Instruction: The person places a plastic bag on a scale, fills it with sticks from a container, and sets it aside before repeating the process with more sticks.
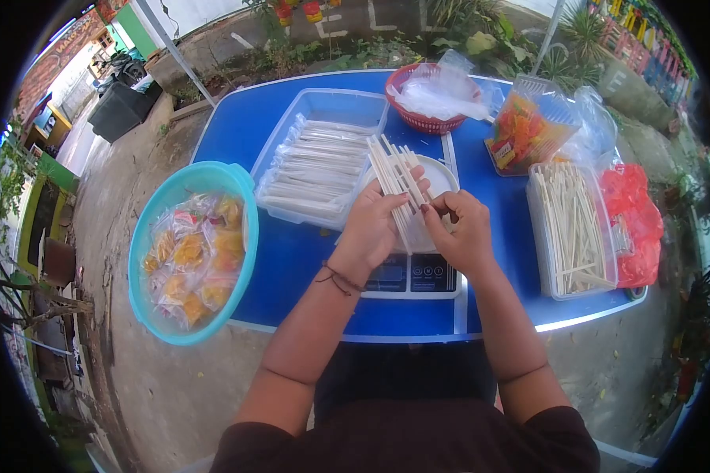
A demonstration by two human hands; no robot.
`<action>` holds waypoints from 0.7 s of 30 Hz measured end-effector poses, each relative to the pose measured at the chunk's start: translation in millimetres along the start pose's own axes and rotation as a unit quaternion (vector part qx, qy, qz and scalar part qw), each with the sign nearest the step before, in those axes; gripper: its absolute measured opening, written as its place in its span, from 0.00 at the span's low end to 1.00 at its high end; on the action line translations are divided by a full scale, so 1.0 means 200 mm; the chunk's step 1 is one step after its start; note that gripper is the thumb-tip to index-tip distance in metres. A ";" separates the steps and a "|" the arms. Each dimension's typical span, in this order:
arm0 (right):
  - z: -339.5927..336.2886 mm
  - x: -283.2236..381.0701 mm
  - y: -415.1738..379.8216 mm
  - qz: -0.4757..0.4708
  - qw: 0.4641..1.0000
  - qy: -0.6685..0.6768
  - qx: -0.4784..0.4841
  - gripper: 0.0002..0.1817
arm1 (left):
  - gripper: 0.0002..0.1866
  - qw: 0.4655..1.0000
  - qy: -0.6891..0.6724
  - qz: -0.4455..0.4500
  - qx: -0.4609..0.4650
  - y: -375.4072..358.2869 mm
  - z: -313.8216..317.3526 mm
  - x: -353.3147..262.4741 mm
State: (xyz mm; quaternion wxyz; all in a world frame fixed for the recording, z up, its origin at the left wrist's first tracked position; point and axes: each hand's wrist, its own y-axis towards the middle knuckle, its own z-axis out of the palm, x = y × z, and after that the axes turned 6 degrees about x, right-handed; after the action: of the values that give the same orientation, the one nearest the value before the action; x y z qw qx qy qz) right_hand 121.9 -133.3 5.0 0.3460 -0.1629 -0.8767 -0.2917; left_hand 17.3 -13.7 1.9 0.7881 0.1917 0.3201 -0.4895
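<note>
My left hand (377, 217) is closed around a loose bundle of thin pale sticks (388, 175), which fan out a little at the top. The fingers of my right hand (459, 229) are pinched at the near side of the same bundle. Beneath both hands is a digital kitchen scale (415, 285) with a round white plate (447, 178) on it, partly covered by the hands. To the right, a clear plastic box (577, 285) holds many similar pale sticks (569, 221).
On the blue table (280, 272), a clear tray (262, 167) holds bagged sticks (315, 162). A turquoise basin (249, 260) of bagged yellow snacks stands left. Behind are a red basket (424, 122) with plastic bags and a container (528, 126) of orange packets. A red bag (635, 225) lies right.
</note>
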 end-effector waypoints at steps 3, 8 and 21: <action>0.00 0.00 0.00 0.000 1.000 0.000 -0.003 0.06 | 0.26 1.000 -0.003 0.002 -0.001 0.00 0.00 0.00; 0.00 -0.03 0.01 0.016 0.999 0.037 0.006 0.06 | 0.26 1.000 0.004 -0.008 0.005 0.00 0.00 -0.01; -0.03 -0.03 0.02 0.070 0.991 0.108 0.026 0.10 | 0.29 0.999 -0.002 -0.016 0.036 0.00 -0.01 -0.01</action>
State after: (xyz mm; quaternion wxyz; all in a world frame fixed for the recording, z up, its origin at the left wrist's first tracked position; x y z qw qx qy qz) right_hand 131.2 -135.1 6.4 0.4626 -0.1823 -0.8277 -0.2601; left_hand 16.5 -12.3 1.6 0.7734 0.2145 0.3039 -0.5133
